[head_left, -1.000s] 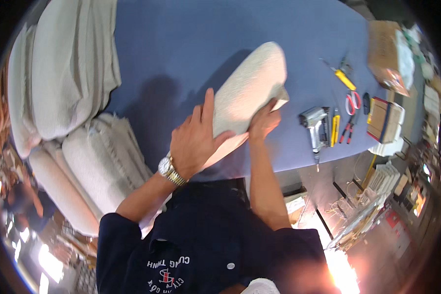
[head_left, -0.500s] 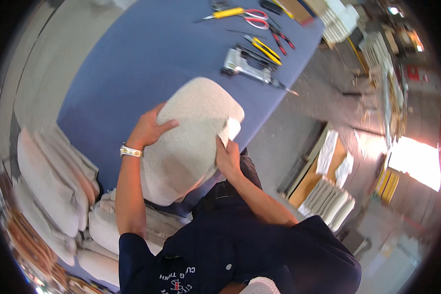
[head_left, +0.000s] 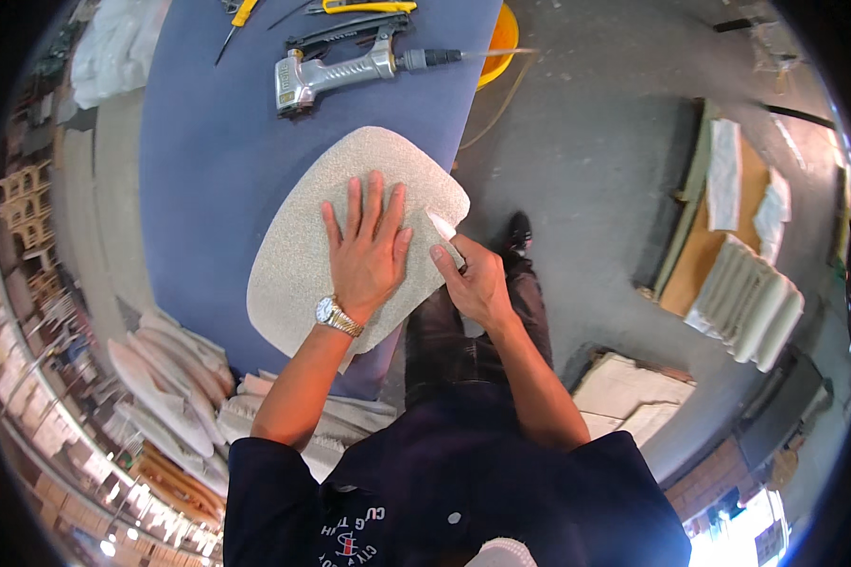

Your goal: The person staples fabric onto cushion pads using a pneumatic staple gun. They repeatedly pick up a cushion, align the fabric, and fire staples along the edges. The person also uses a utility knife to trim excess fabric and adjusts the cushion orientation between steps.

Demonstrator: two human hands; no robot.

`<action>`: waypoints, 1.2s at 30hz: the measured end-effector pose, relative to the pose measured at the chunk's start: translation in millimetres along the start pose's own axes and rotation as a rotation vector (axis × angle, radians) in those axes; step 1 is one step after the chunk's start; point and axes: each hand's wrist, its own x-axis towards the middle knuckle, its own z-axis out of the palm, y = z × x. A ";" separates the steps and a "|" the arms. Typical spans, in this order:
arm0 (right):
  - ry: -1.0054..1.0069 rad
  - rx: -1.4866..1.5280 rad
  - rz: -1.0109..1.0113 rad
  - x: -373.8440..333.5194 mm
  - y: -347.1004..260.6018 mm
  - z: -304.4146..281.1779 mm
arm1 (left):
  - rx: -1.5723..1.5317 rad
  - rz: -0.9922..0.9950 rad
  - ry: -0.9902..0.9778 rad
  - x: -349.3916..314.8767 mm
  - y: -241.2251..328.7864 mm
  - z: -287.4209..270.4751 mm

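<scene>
A rounded seat pad (head_left: 293,255) covered in cream textured fabric lies over the right edge of the blue-topped table. My left hand (head_left: 369,255) rests flat on it, fingers spread, with a watch on the wrist. At the pad's right edge, my right hand (head_left: 473,279) is closed around the rim, thumb above and the other fingers mostly hidden. A small white pointed piece (head_left: 441,225), perhaps a turned-up flap of fabric, shows beside its fingers. Beyond the pad, a silver staple gun (head_left: 336,76) lies on the table with its hose fitting toward the right.
A yellow-handled screwdriver (head_left: 241,17) and a yellow cutter (head_left: 369,7) lie at the table's far end. A yellow bucket (head_left: 503,42) stands beyond the right table edge. Cream pads (head_left: 165,378) are stacked at left. Cardboard (head_left: 629,387) and a board with white padding (head_left: 700,227) sit at right.
My left hand has moved from the pad's left edge onto its top and flattened. My view has turned and shifted, so the tools appear farther left and higher. My right hand stays at the right edge.
</scene>
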 end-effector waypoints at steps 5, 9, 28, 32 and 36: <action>-0.151 0.002 -0.206 20.6 17.1 -5.7 | 0.121 -0.032 -0.092 27.1 24.1 3.6; -0.263 0.135 -0.235 30.5 33.8 -11.3 | 0.064 -0.067 -0.115 25.8 26.2 1.7; 0.202 0.041 -0.611 51.6 67.2 1.8 | 0.045 0.155 0.099 -43.5 42.5 9.5; 0.227 0.022 -0.637 51.1 67.6 6.5 | 0.254 0.159 0.013 -58.3 41.6 20.0; 0.239 0.079 -0.651 54.3 73.2 9.7 | 0.428 0.208 0.011 -38.3 38.3 28.3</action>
